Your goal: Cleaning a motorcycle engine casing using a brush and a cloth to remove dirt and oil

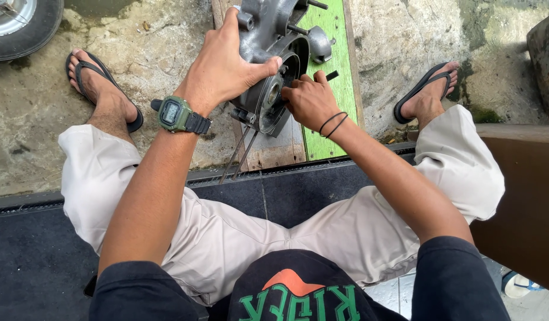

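Seated on a dark step, knees apart, feet in black flip-flops on wet concrete. Left hand (224,68), wrist wearing a green digital watch (172,113), wrapped firmly around the top of a grey metal engine casing (273,41) standing tilted on a green-painted wooden board (334,89). Right hand (310,100), black bands at the wrist, fingers curled against the casing's round opening (271,95), anything pinched there hidden. Thin wires (239,156) hanging below. Tyre (22,24) at top left
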